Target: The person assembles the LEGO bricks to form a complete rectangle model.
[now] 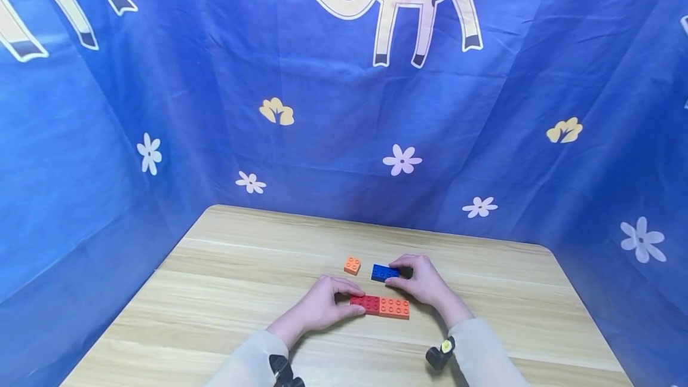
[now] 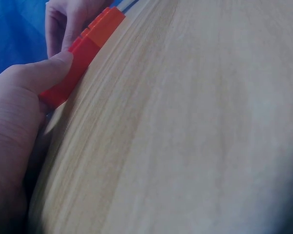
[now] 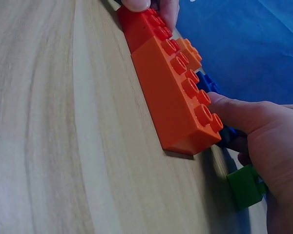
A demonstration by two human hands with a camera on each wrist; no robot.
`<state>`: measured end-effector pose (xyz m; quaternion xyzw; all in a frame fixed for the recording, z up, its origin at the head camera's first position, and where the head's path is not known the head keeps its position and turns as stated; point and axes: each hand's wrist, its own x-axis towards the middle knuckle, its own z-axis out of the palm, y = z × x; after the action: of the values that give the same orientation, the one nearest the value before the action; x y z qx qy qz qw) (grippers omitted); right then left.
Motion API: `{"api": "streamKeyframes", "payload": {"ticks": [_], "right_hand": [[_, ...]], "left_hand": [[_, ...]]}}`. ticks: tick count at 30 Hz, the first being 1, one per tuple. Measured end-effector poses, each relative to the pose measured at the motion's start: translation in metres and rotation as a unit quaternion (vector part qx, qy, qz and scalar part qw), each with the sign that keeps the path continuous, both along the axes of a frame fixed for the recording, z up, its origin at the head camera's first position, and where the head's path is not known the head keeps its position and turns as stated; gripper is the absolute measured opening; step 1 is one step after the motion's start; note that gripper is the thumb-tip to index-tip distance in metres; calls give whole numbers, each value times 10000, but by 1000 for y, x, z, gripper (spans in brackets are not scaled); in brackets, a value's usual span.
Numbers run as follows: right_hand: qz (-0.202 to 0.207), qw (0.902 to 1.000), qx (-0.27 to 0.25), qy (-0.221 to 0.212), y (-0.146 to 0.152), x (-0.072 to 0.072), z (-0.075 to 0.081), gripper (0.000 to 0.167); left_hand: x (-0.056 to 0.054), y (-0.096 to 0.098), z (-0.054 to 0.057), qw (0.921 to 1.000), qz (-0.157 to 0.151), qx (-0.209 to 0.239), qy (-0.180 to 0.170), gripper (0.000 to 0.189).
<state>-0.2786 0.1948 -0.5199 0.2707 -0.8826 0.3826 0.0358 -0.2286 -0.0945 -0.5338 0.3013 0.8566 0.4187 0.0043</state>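
Note:
My left hand [image 1: 324,304] pinches a red toy building brick [image 1: 365,304] between thumb and fingers, near the middle of the table. End to end with it, in one straight row, lies an orange brick [image 1: 394,308] with two rows of studs. Farther back, my right hand [image 1: 423,281] grips a blue brick [image 1: 383,272] by its right end, thumb on the near side. The right wrist view shows the blue brick [image 3: 207,83] mostly hidden behind the orange one and the thumb. A green brick [image 3: 245,186] sits beside that hand, partly covered by it.
A small, lighter orange brick [image 1: 352,265] with a square top lies left of the blue one. The wood-grain table [image 1: 215,279] ends at a blue patterned cloth [image 1: 333,136], which rises behind it and on both sides.

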Motion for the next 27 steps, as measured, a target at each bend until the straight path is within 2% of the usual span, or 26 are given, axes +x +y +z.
{"api": "streamKeyframes", "payload": {"ticks": [12, 27], "right_hand": [[-118, 9998, -130, -134, 0, 4, 7, 35], [193, 9991, -373, -11, -1, 14, 26, 32]], "left_hand": [[1, 0, -1, 10000, 25, 30, -34, 37], [0, -1, -2, 9999, 83, 7, -88, 36]]}}
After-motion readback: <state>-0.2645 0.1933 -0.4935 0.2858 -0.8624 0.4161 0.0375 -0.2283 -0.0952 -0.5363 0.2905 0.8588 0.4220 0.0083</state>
